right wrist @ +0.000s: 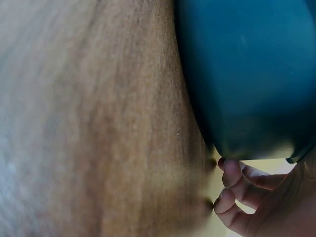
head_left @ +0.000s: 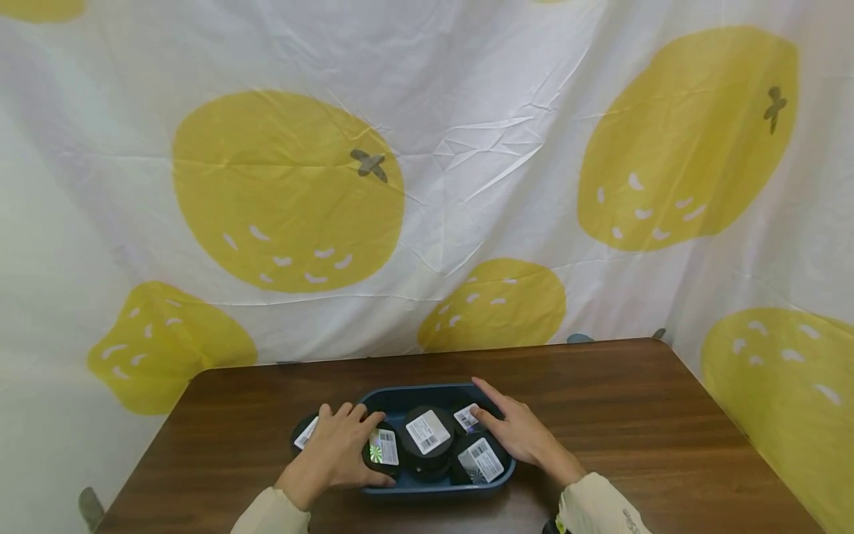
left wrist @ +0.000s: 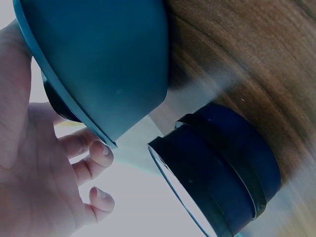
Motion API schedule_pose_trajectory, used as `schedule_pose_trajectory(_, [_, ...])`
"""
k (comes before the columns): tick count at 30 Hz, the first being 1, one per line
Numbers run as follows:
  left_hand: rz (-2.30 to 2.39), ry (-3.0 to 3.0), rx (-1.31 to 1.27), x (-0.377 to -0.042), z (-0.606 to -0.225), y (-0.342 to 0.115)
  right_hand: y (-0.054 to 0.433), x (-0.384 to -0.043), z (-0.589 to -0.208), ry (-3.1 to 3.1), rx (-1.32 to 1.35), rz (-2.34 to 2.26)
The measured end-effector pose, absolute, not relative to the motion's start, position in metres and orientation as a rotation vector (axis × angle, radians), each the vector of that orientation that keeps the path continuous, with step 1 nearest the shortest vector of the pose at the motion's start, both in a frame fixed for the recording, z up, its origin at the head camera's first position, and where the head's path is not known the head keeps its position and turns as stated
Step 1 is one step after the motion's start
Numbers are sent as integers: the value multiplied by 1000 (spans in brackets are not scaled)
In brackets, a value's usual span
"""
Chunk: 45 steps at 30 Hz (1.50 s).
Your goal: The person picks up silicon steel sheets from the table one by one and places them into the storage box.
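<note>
A blue plastic bin (head_left: 440,491) holds several round black canisters with white labels, the middle one (head_left: 428,432) standing highest. My left hand (head_left: 340,449) reaches over the bin's left end, thumb and index finger on opposite sides of a labelled canister (head_left: 383,449). Outside the bin, another black canister (left wrist: 217,168) stands on the table beside that hand, partly covered by it in the head view. My right hand (head_left: 523,430) grips the bin's right end, its thumb overlapping the label of the back right canister (head_left: 465,417). In the right wrist view its curled fingers (right wrist: 232,173) lie at the bin's far corner.
The brown wooden table (head_left: 627,415) spreads out around the bin. A white curtain (head_left: 467,185) printed with yellow fruit hangs behind its back edge. At the front right of the bin lies one more canister (head_left: 479,461), label up.
</note>
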<state>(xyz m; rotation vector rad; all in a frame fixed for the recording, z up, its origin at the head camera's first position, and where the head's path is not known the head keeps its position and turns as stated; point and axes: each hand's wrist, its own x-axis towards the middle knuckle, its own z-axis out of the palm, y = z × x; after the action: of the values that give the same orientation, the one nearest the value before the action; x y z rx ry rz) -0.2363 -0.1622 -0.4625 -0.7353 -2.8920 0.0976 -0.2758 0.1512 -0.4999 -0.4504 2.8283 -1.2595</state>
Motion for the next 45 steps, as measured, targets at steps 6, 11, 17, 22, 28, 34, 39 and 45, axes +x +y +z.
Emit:
schedule_pose_trajectory(6, [87,-2885,-756,-235,-461,-164,151,-275,-499,2825,-445,-1266])
schedule_pose_trajectory(11, [63,-2891,-765,-234,-459,-165,151,-276,-500,2833,-449,-1257])
schedule_pose_trajectory(17, [-9,-2869,-740,-231,-454,-167,151,-276,-502,2837,-451,-1256])
schedule_pose_trajectory(22, [-141,-2853,-674,-226,-450,-174,151,-276,-504,2844,-441,-1252])
schedule_pose_trajectory(28, [-304,-2822,-582,-222,-447,-186,151,-277,-503,2835,-429,-1259])
schedule_pose_trajectory(34, [-372,-2798,-535,-217,-448,-199,151,-277,-503,2839,-445,-1243])
schedule_pose_trajectory(39, [-387,-2796,-495,-213,-450,-208,151,-277,-502,2846,-458,-1243])
schedule_pose_trajectory(45, [-442,-2790,-463,-208,-453,-220,151,-277,-503,2846,-464,-1243])
